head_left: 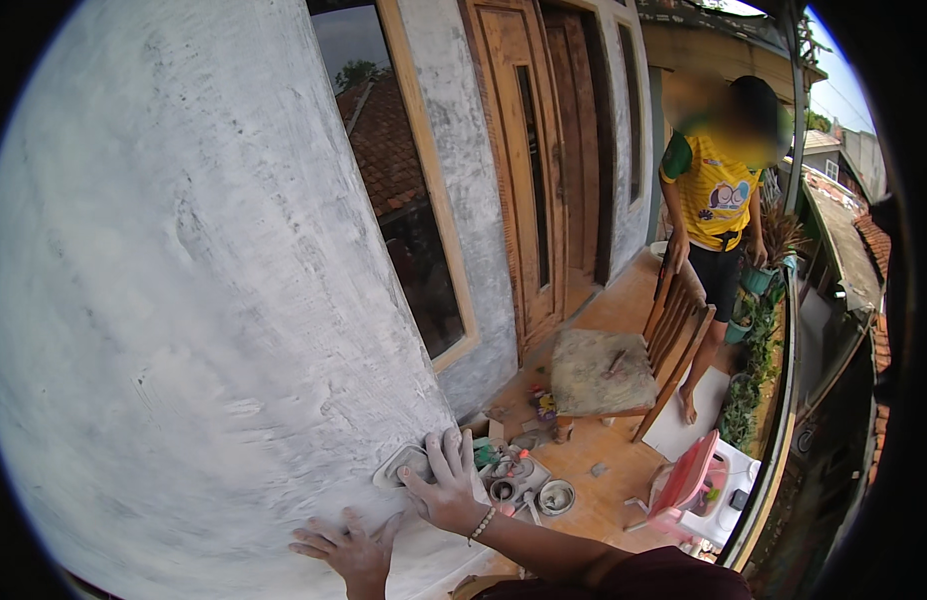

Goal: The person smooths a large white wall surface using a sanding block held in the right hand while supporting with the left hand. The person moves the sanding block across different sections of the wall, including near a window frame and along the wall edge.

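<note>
My left hand [348,550] has its fingers spread against the pale, patchily coated wall [183,280], low in the view. Above and right of it, near the wall's corner, my right hand [443,485], with a beaded bracelet at the wrist, grips a rounded rectangular pad [391,468] that lies against the wall. The hand hides part of the pad. Just beyond, on the tiled floor, sit a small pot [555,497] and a cluster of dusty tools and containers [513,470].
A person [713,200] in a yellow shirt stands at right, holding a wooden chair [598,370]. Wooden doors [513,190] and a window [388,180] line the wall. A pink-and-white plastic item [683,480] and potted plants [743,400] border the railing [773,460].
</note>
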Tool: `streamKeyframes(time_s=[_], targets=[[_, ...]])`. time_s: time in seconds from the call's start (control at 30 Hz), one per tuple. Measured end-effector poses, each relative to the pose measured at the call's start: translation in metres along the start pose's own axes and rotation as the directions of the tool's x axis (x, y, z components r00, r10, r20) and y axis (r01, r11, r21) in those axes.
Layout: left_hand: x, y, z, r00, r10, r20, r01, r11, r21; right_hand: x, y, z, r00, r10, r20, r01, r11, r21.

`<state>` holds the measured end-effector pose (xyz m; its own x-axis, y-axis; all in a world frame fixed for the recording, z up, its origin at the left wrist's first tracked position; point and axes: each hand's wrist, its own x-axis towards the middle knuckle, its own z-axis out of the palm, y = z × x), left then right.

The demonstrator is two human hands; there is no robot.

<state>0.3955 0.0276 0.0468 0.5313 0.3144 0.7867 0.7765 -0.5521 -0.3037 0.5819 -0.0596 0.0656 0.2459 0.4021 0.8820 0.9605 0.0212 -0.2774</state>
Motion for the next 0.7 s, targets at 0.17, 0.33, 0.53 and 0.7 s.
streamKeyframes(time_s=[0.17,0.33,0.53,0.7], targets=[[0.019,-0.058,-0.005,0.995,-0.034,-0.099,0.041,0.996,0.075,0.003,0.007,0.002,0.996,0.091,0.011,-0.09,0.994,-0.061],[0.058,-0.102,-0.022,0.98,-0.181,-0.081,0.182,0.983,-0.005,0.084,-0.004,0.012,0.966,0.191,-0.173,-0.191,0.981,0.015],[0.08,-0.118,-0.039,0.966,-0.241,-0.097,0.232,0.968,-0.096,0.075,-0.049,0.035,0.982,0.021,-0.186,-0.026,0.999,-0.025],[0.084,-0.114,-0.042,0.964,-0.245,-0.103,0.233,0.966,-0.115,0.063,-0.025,0.021,0.979,-0.005,-0.205,-0.022,0.991,-0.131]])
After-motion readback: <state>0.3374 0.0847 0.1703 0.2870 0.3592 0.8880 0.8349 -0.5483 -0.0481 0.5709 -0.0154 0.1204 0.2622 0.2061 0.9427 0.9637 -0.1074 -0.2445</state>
